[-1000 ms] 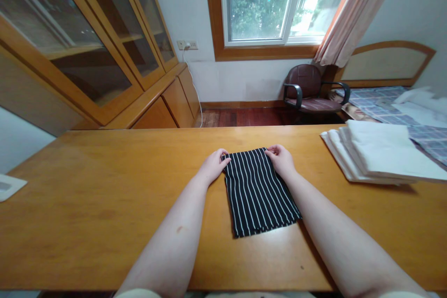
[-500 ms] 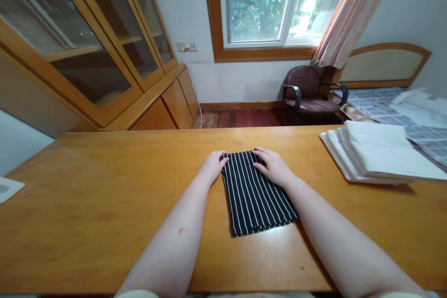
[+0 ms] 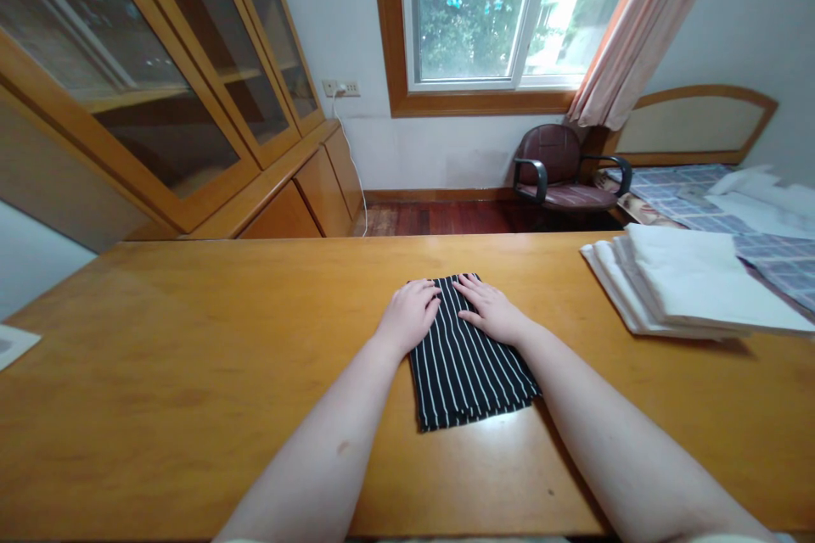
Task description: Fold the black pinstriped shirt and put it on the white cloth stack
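A black cloth with white stripes (image 3: 468, 373) lies folded into a rough rectangle on the wooden table (image 3: 191, 356). My left hand (image 3: 413, 312) rests flat on its far left corner, fingers stretched forward. On the far right part of the cloth lies my right hand (image 3: 495, 312), palm down with the fingers apart. Both hands press on the top of the fabric and neither grips it. They cover parts of the cloth's far half; what kind of garment or textile it is does not show.
A stack of folded white cloths (image 3: 688, 284) lies at the table's right side. A white item (image 3: 19, 345) sits at the left edge. Beyond the table stand a glass-door cabinet (image 3: 255, 161), an office chair (image 3: 566, 174) and a bed (image 3: 713, 187).
My left hand has moved right, from the cloth's left edge onto its top. My right hand has shifted slightly and its fingers are flatter on the fabric.
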`<state>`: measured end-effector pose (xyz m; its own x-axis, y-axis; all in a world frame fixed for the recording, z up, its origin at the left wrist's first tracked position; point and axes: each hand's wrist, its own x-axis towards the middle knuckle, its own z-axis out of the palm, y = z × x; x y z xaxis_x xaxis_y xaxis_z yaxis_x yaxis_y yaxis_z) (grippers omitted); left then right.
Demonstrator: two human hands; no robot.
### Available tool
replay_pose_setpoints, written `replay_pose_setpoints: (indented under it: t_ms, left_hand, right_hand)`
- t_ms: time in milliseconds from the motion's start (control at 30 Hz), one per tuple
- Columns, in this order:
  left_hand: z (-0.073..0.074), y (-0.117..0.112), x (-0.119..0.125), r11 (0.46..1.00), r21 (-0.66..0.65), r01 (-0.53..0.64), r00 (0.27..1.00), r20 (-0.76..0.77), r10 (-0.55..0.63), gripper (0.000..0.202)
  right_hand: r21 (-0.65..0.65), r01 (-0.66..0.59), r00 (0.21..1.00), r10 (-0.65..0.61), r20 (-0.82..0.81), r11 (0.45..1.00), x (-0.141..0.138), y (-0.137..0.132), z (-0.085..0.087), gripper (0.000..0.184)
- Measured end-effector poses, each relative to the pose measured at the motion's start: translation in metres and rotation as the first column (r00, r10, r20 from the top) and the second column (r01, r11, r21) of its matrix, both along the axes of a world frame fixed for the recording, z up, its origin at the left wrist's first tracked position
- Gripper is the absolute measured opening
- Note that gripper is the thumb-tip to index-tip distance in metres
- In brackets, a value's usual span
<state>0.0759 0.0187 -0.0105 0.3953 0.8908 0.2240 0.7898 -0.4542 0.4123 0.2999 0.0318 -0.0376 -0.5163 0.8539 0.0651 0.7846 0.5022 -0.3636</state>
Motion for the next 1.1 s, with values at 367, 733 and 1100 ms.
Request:
replay_pose_setpoints:
  t_ms: [367,733,1100]
  left_hand:
    - [-0.023,0.005,0.0,0.982,-0.18,-0.062,0.969,-0.248,0.015,0.088]
    - [-0.017,0.004,0.003,0.97,-0.21,-0.122,0.954,-0.296,0.056,0.082]
    - [0.01,0.001,-0.015,0.798,-0.141,-0.585,0.793,-0.303,0.528,0.067]
  right_hand:
    - [0.003,0.059,0.998,-0.059,0.0,0.998,-0.001,0.0,0.0,0.072]
    - [-0.012,0.213,0.972,-0.213,-0.101,0.977,0.002,0.0,0.006,0.059]
    - [-0.213,0.617,0.787,-0.593,0.171,0.758,0.01,-0.017,0.042,0.063]
